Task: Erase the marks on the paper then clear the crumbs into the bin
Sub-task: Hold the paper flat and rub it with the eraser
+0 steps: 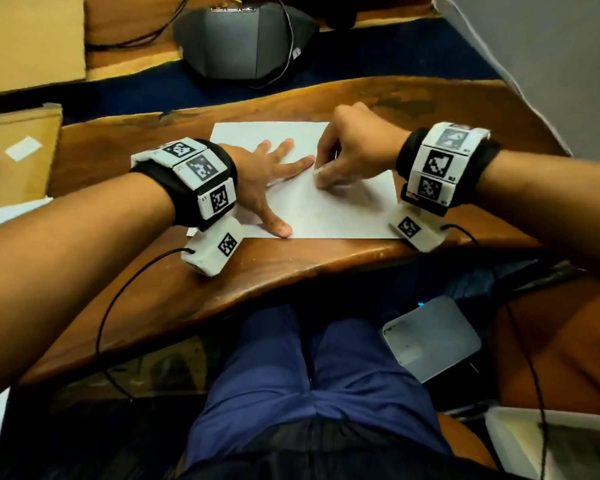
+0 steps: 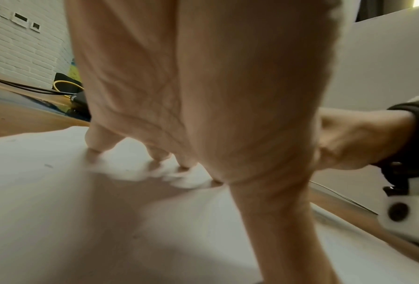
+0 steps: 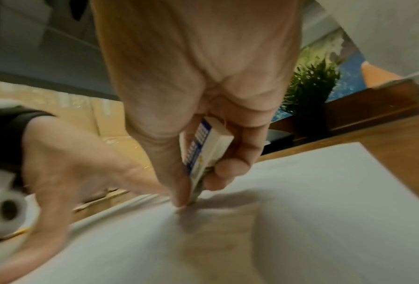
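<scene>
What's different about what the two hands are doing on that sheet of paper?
The left hand lies flat with its fingers spread, while the right hand is curled.

The left hand holds nothing and only presses the paper down; the right hand pinches an eraser between thumb and fingers, its tip on the sheet.

The left hand is on the sheet's left part, the right hand nearer the middle.

Both touch the same paper and wear marker-covered wrist bands.

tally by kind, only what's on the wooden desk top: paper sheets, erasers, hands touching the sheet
Paper sheets: 1
Erasers: 1, the eraser pinched in the right hand
Hands touching the sheet: 2, the left hand pressing flat, the right hand rubbing with the eraser
Total: 4
</scene>
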Action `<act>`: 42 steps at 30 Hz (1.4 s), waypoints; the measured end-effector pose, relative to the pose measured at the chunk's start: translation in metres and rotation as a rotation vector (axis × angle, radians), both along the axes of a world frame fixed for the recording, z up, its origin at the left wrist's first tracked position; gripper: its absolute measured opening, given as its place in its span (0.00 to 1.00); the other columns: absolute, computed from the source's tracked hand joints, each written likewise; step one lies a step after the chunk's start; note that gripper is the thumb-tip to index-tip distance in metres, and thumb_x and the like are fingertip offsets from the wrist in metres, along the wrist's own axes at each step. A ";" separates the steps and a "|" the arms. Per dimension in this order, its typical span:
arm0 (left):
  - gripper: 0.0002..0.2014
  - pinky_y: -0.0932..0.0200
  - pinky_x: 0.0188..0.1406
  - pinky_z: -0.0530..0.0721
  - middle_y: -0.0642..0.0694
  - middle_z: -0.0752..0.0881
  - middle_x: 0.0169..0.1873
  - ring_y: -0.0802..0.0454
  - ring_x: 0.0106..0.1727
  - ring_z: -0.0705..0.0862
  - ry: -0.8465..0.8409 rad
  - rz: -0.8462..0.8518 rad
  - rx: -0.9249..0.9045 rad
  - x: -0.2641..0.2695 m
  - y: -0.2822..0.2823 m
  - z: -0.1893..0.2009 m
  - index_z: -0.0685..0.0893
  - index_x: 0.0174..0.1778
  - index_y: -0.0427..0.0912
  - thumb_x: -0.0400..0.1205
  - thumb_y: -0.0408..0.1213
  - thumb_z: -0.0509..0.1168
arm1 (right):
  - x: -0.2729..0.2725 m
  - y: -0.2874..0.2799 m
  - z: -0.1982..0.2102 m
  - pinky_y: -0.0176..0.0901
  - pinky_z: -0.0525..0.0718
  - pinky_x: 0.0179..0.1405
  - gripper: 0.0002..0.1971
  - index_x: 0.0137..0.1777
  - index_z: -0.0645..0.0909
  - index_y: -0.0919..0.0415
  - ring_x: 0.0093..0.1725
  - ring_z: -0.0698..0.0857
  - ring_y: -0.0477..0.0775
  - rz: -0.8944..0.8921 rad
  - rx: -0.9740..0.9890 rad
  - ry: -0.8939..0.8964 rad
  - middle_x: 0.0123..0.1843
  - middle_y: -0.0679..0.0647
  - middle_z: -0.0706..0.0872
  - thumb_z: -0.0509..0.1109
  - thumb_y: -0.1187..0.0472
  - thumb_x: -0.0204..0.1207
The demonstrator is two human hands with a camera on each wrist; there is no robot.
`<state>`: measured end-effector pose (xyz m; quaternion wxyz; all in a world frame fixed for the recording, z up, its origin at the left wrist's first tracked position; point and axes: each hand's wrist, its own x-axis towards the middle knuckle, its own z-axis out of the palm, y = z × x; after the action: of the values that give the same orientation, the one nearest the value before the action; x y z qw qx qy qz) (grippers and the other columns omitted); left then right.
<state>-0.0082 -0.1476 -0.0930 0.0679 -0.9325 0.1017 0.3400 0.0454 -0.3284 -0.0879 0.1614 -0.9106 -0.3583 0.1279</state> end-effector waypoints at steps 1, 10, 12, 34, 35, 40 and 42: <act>0.64 0.31 0.82 0.49 0.53 0.25 0.82 0.44 0.85 0.31 -0.002 0.003 -0.004 0.000 0.001 0.000 0.30 0.81 0.67 0.61 0.73 0.70 | -0.008 0.002 -0.002 0.31 0.80 0.31 0.06 0.40 0.93 0.58 0.37 0.87 0.48 0.040 -0.003 -0.003 0.36 0.50 0.92 0.82 0.56 0.68; 0.63 0.30 0.82 0.50 0.52 0.25 0.82 0.42 0.85 0.31 -0.014 0.003 -0.006 0.001 0.002 -0.001 0.31 0.82 0.67 0.63 0.73 0.70 | -0.017 0.009 -0.005 0.36 0.83 0.36 0.06 0.40 0.93 0.58 0.36 0.86 0.46 0.078 0.002 -0.017 0.37 0.49 0.91 0.82 0.55 0.69; 0.63 0.30 0.81 0.49 0.52 0.25 0.82 0.42 0.85 0.31 -0.006 0.009 -0.026 0.002 0.003 -0.002 0.32 0.83 0.66 0.63 0.72 0.71 | -0.037 0.012 -0.008 0.28 0.77 0.33 0.05 0.38 0.92 0.57 0.33 0.84 0.42 0.196 -0.022 0.024 0.34 0.48 0.90 0.81 0.56 0.68; 0.66 0.28 0.81 0.50 0.51 0.26 0.83 0.41 0.85 0.32 -0.034 -0.010 -0.026 -0.002 0.004 -0.003 0.33 0.82 0.68 0.53 0.77 0.66 | -0.014 0.015 -0.003 0.34 0.79 0.35 0.08 0.42 0.94 0.59 0.39 0.88 0.50 0.039 -0.002 -0.036 0.39 0.52 0.92 0.83 0.55 0.68; 0.65 0.28 0.81 0.49 0.51 0.27 0.83 0.41 0.85 0.32 -0.039 -0.007 -0.027 -0.003 0.005 -0.002 0.34 0.83 0.67 0.55 0.77 0.67 | -0.019 0.017 -0.005 0.36 0.80 0.36 0.08 0.41 0.94 0.59 0.38 0.88 0.50 0.068 -0.002 -0.037 0.38 0.51 0.92 0.82 0.55 0.68; 0.67 0.27 0.81 0.50 0.51 0.26 0.83 0.41 0.85 0.33 -0.034 -0.016 -0.027 0.000 0.003 -0.003 0.32 0.81 0.69 0.53 0.78 0.66 | -0.019 0.014 -0.004 0.23 0.72 0.30 0.08 0.40 0.93 0.57 0.33 0.83 0.41 0.118 -0.045 0.014 0.35 0.47 0.91 0.83 0.52 0.68; 0.68 0.27 0.81 0.51 0.53 0.26 0.83 0.42 0.85 0.33 -0.034 -0.005 -0.016 0.000 0.004 -0.004 0.30 0.81 0.69 0.51 0.78 0.65 | -0.005 0.009 -0.001 0.29 0.76 0.31 0.09 0.42 0.93 0.57 0.35 0.84 0.43 0.013 -0.021 -0.002 0.38 0.50 0.92 0.84 0.52 0.68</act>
<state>-0.0085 -0.1439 -0.0973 0.0630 -0.9384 0.1055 0.3229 0.0407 -0.3195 -0.0889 0.1506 -0.9102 -0.3628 0.1317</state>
